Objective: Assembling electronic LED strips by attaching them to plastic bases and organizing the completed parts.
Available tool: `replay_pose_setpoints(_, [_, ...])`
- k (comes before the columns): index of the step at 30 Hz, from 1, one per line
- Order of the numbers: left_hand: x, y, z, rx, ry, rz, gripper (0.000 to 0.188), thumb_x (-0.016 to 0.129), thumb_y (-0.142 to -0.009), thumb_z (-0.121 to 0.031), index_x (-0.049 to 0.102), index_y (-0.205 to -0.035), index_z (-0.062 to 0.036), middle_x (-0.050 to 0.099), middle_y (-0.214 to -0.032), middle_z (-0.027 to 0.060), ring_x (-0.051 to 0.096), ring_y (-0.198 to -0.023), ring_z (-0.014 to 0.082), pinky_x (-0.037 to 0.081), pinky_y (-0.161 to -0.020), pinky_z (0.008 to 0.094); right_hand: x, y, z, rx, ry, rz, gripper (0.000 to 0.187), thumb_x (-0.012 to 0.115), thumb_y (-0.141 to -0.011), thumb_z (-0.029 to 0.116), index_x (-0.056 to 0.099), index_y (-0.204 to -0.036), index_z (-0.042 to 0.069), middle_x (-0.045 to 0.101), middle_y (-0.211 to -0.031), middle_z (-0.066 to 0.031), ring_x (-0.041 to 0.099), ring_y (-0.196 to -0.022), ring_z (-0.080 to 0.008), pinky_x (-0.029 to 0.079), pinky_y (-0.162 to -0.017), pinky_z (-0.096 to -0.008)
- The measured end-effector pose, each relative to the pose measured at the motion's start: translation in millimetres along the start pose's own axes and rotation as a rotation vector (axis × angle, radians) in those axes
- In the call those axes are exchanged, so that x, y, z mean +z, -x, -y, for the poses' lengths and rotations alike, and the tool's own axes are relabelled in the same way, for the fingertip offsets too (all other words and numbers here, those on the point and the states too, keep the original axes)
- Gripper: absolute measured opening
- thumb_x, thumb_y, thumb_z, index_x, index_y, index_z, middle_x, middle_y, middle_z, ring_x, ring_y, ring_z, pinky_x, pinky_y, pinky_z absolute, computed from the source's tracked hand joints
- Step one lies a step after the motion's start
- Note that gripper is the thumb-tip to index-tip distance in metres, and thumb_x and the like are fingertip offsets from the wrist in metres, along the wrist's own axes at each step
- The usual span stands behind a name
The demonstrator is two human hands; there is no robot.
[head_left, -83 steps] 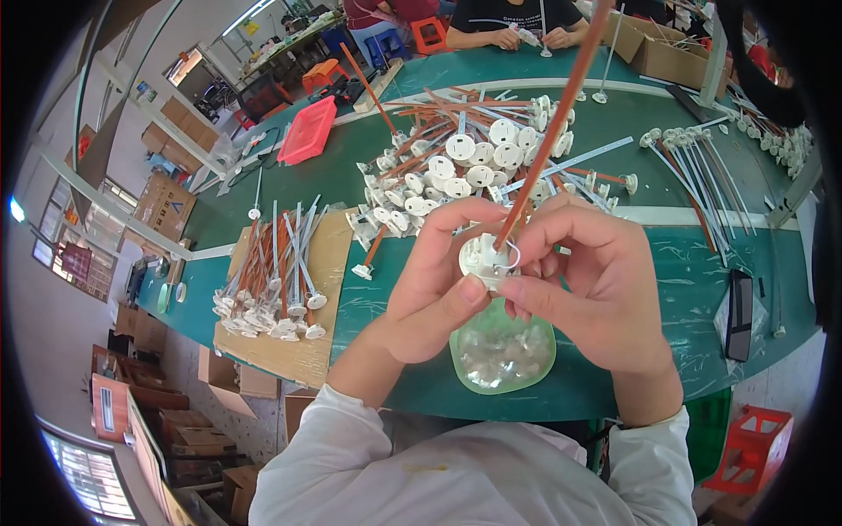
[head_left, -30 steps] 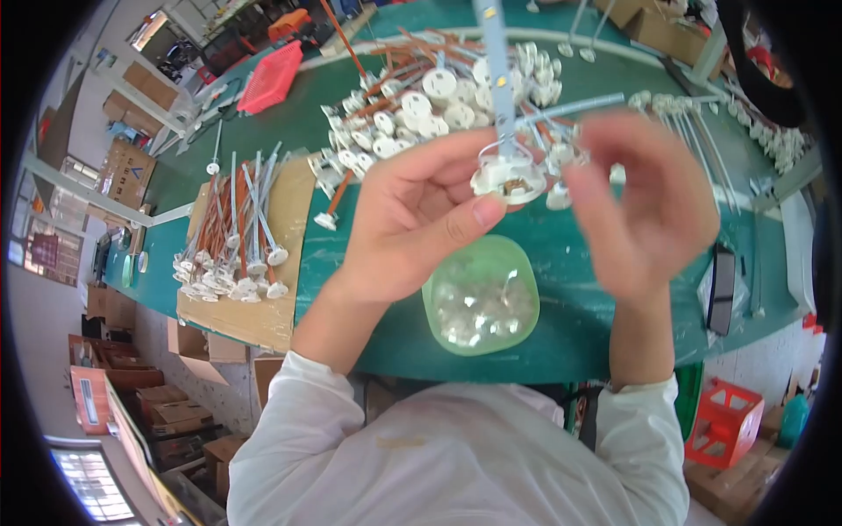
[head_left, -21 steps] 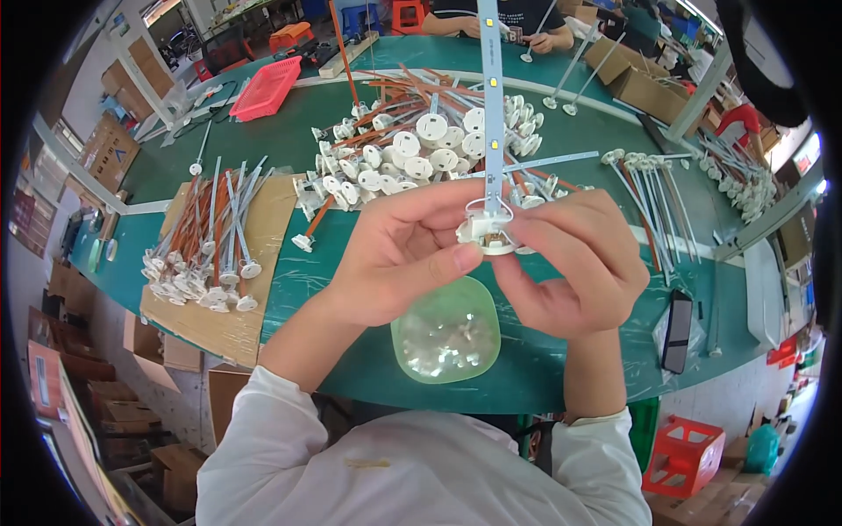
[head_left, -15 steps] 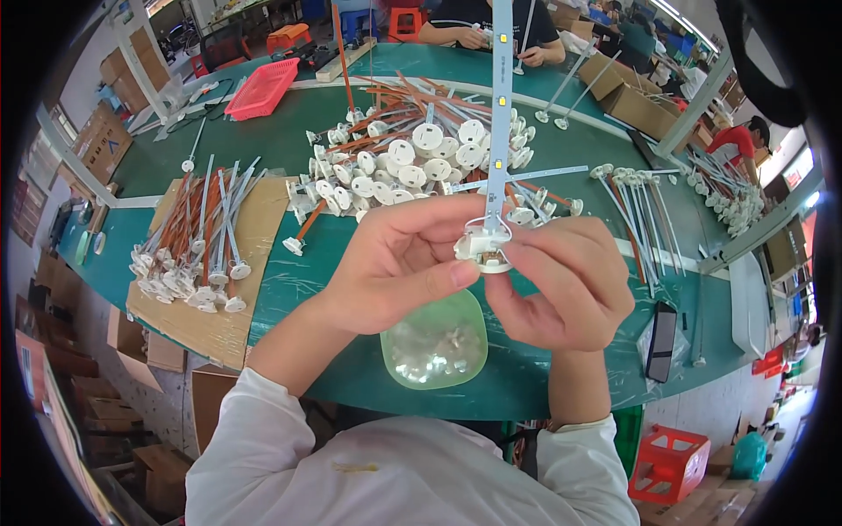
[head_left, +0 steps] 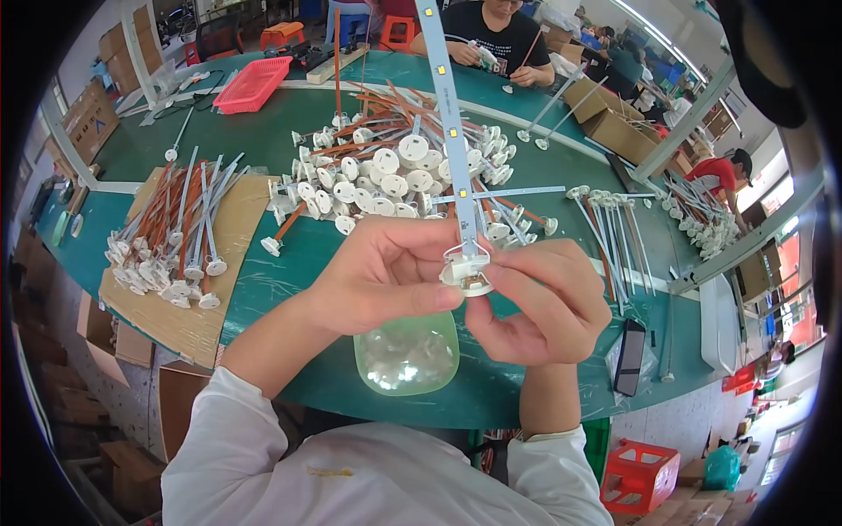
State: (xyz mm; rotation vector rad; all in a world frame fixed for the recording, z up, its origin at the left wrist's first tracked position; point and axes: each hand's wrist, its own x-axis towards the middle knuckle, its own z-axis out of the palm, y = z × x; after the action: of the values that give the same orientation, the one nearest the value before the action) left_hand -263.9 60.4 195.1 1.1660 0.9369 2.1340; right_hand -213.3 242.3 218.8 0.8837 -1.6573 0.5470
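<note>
- Head view: a white round base (head_left: pixel 467 280), with a leaning LED strip (head_left: pixel 452 136) rising from it, is held up between the two hands.
- Left hand (head_left: pixel 386 276): the base is pinched at its left side, thumb in front, fingers behind.
- Right hand (head_left: pixel 545 302): the base's right edge is pinched between forefinger and thumb; whether the thin white wire (head_left: pixel 449 251) is also caught cannot be told.
- Step in hand, as judged: fine fitting or adjustment at the strip's foot.
- Next move, as judged: a steady left pinch and light right fingertip work are called for, with the wire unstrained.
- Not made out: the strip's top is cut off; the left fingertips are hidden behind the base; the interior detail is too small to be read; the contents of the green bowl (head_left: pixel 410 391), below the left hand, are obscured by glare.
</note>
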Motion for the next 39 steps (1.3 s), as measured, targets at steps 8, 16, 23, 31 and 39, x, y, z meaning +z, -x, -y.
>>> replay_pose_setpoints(8, [11, 5, -1, -0.075, -0.051, -0.006, 0.046, 0.060, -0.087, 0.007, 0.048, -0.131, 0.0076, 0.061, -0.121, 0.0137, 0.058, -0.113, 0.0165, 0.046, -0.098, 0.0313, -21, -2, 0, 0.273, -0.332, 0.063, 0.026, 0.075, -0.066, 0.005, 0.065, -0.089, -0.001, 0.063, -0.085, -0.0084, 0.058, -0.063, -0.0164, 0.044, -0.051, -0.0243])
replay_pose_setpoints(16, [27, 10, 33, -0.311, -0.404, 0.058, 0.040, 0.057, -0.091, -0.001, 0.052, -0.130, 0.0055, 0.064, -0.115, 0.0110, 0.063, -0.105, 0.0194, 0.049, -0.088, 0.0292, -64, 34, 16, 1.084, -0.545, 0.163, 0.014, 0.071, -0.081, 0.000, 0.064, -0.093, -0.001, 0.058, -0.079, 0.0006, 0.051, -0.069, -0.0051, 0.042, -0.056, -0.0183])
replay_pose_setpoints(23, [88, 46, 94, -0.388, -0.007, 0.034, 0.034, 0.058, -0.090, 0.001, 0.055, -0.124, 0.0077, 0.066, -0.105, 0.0079, 0.060, -0.098, 0.0105, 0.050, -0.085, 0.0245, -99, 104, 85, 1.287, -0.566, -0.066, 0.010, 0.062, -0.087, 0.000, 0.064, -0.095, -0.004, 0.055, -0.071, -0.0002, 0.044, -0.054, -0.0042, 0.031, -0.046, -0.0191])
replay_pose_setpoints(31, [166, 152, 153, -0.173, -0.005, -0.215, 0.048, 0.064, -0.085, 0.008, 0.048, -0.129, 0.0072, 0.062, -0.115, 0.0125, 0.063, -0.104, 0.0178, 0.052, -0.091, 0.0316, -116, 142, 198, 1.496, -0.463, -0.282, 0.008, 0.062, -0.086, 0.000, 0.064, -0.092, -0.005, 0.060, -0.068, -0.0048, 0.052, -0.056, -0.0064, 0.035, -0.047, -0.0178])
replay_pose_setpoints(39, [193, 207, 150, -0.261, 0.190, -0.219, 0.060, 0.058, -0.088, 0.010, 0.032, -0.141, 0.0053, 0.061, -0.117, 0.0163, 0.065, -0.100, 0.0226, 0.054, -0.089, 0.0353, -128, 188, 230, 1.110, -1.040, -0.073, 0.021, 0.066, -0.074, -0.009, 0.067, -0.095, -0.009, 0.064, -0.103, -0.0159, 0.059, -0.085, -0.0139, 0.047, -0.072, -0.0249])
